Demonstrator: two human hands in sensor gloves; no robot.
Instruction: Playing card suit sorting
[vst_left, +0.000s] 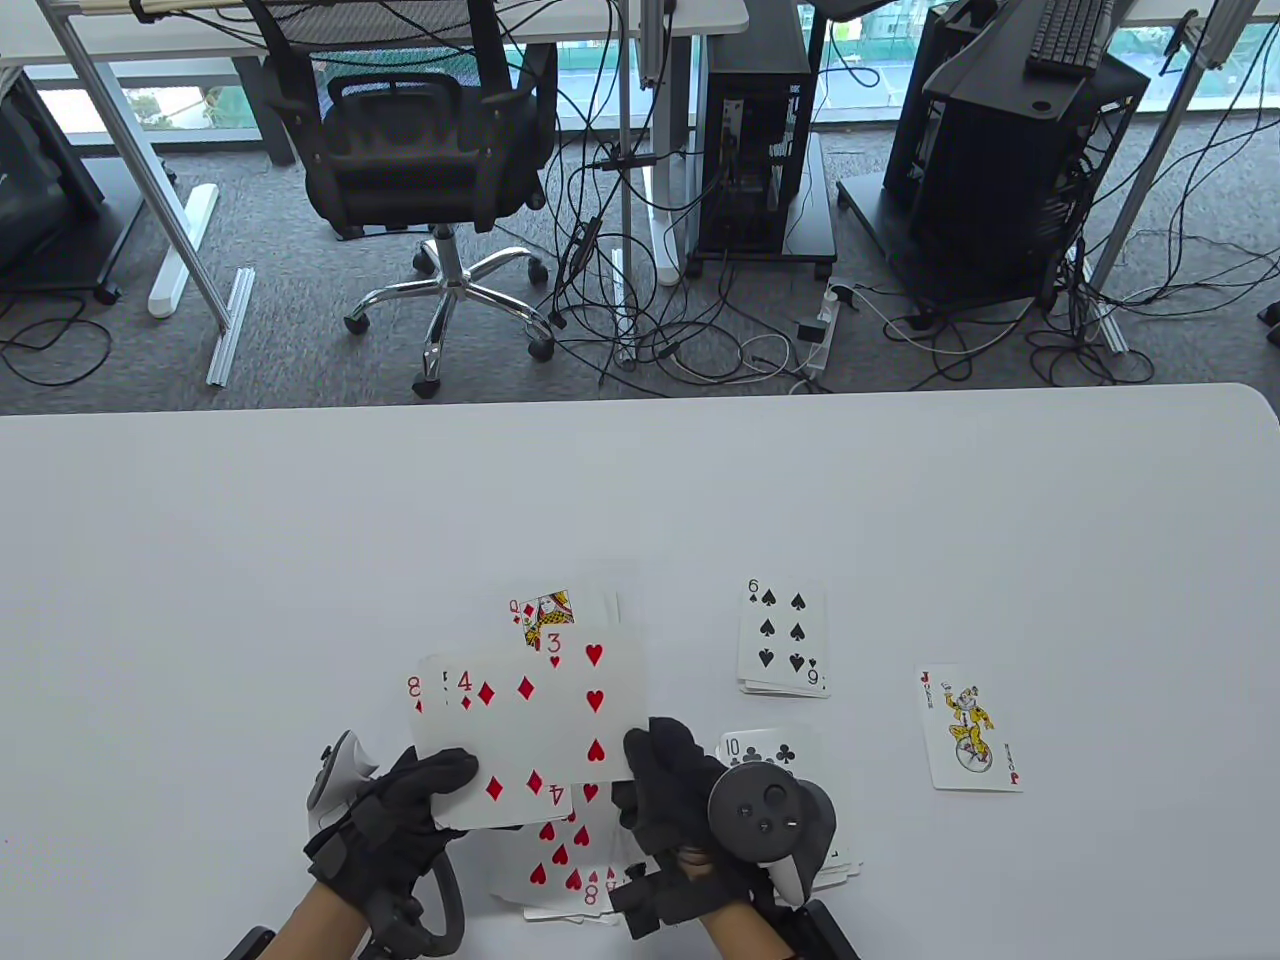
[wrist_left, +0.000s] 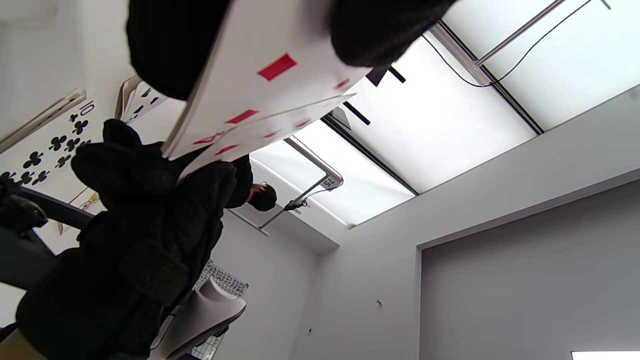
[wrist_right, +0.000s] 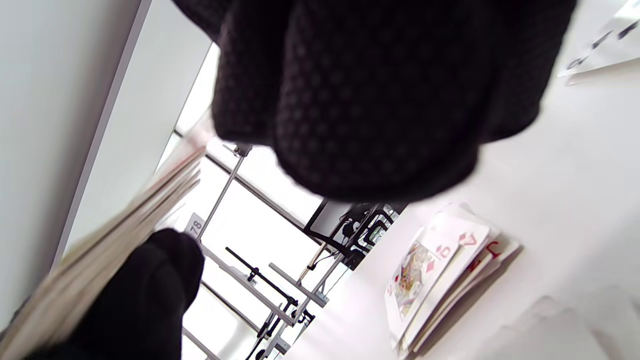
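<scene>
In the table view, the left hand (vst_left: 400, 810) holds a fan of cards (vst_left: 500, 720) above the white table (vst_left: 300, 550), its thumb pressed onto the face of the four of diamonds (vst_left: 505, 745), with an eight peeking out at the fan's left edge. The right hand (vst_left: 670, 790) pinches the three of hearts (vst_left: 595, 700) at that card's near right corner, thumb on top; the card overlaps the right side of the fan. Beneath the hands lies a heart pile (vst_left: 565, 860) topped by an eight. Just beyond the fan a diamond pile (vst_left: 560, 610) shows a queen. To the right, a spade pile (vst_left: 783, 640) with a six on top lies apart, a club pile (vst_left: 775, 750) topped by a ten is partly hidden by the right hand's tracker (vst_left: 770, 810), and a lone joker (vst_left: 968, 728) lies far right. The left wrist view looks up past the held cards (wrist_left: 260, 100), clamped between dark gloved fingers (wrist_left: 170, 45), with the ten of clubs (wrist_left: 50, 145) at the left edge. In the right wrist view, the glove (wrist_right: 380, 95) fills the top, card edges (wrist_right: 125, 235) slant at left against a fingertip (wrist_right: 145, 300), and the queen-topped pile (wrist_right: 440, 275) rests on the table.
</scene>
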